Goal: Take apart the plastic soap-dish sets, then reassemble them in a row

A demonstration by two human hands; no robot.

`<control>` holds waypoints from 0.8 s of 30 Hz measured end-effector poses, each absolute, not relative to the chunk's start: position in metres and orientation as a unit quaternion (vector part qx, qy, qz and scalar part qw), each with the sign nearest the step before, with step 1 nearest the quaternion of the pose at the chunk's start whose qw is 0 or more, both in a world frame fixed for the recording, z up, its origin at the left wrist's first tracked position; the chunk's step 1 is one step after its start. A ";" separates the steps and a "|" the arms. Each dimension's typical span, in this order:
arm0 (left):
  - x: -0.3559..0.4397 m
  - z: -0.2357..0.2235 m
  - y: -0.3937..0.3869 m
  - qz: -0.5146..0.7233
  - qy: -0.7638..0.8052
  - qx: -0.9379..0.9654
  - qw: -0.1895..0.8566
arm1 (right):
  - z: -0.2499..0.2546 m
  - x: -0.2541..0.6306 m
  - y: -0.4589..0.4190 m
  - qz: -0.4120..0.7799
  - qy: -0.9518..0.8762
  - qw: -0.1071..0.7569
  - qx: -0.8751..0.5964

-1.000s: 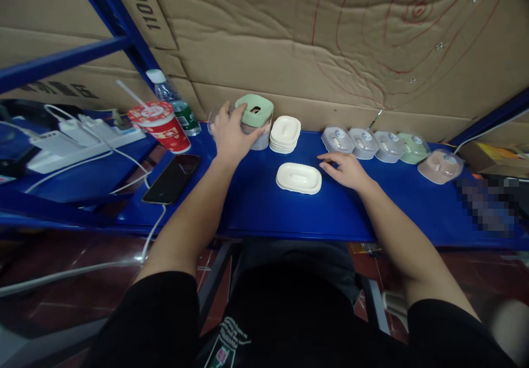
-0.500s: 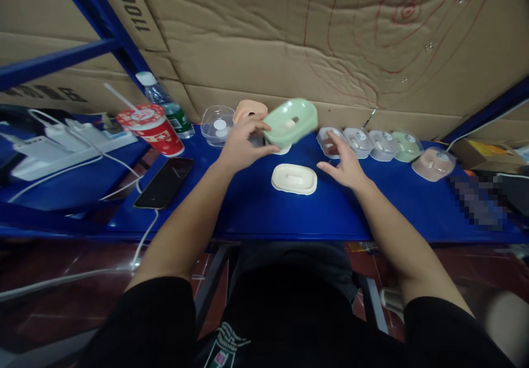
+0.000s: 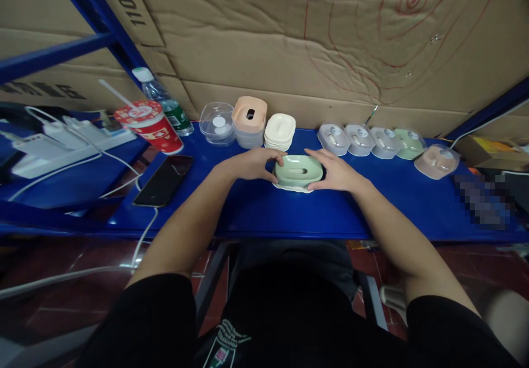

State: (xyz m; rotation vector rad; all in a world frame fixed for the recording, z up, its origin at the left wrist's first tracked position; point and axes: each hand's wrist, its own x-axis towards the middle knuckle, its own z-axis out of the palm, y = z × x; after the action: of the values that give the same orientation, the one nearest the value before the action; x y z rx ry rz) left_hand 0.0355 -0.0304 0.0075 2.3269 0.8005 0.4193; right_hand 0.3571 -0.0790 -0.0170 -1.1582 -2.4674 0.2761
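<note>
A green oval plastic tray with a slot in its floor [image 3: 294,165] sits over a cream oval base [image 3: 298,189], of which only the front rim shows. My left hand [image 3: 258,165] grips the green tray's left end between thumb and fingers. At its right end my right hand [image 3: 335,173] holds the same tray, thumb at the front and fingers behind. Just behind the hands stands a stack of cream bases [image 3: 280,130]. To its left is a stack of peach and greyish slotted trays [image 3: 249,115], beside clear plastic covers [image 3: 217,123].
Several lidded boxes in grey, green and pink [image 3: 384,142] line the back right. A red cup with a straw [image 3: 149,128], a water bottle [image 3: 167,106], a phone [image 3: 164,180] and a power strip [image 3: 78,145] stand or lie left. Cardboard [image 3: 256,37] walls the back.
The green tray has come down and toward me onto the cream base. My right hand has moved left to grip its other end. The cream stack behind is now uncovered.
</note>
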 end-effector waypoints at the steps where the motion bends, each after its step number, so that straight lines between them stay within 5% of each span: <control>1: 0.035 0.006 -0.029 0.151 0.307 0.886 0.312 | -0.019 0.355 -0.079 0.098 -0.886 0.195 -0.410; 24: 0.041 -0.003 -0.031 0.088 0.345 0.910 0.213 | -0.034 0.338 -0.075 0.062 -0.912 0.125 -0.386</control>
State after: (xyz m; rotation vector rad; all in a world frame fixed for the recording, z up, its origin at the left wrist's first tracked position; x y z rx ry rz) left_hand 0.0411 -0.0309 -0.0027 2.5265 0.9583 0.2445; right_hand 0.3384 -0.0751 -0.0336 -1.1239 -2.6570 0.1821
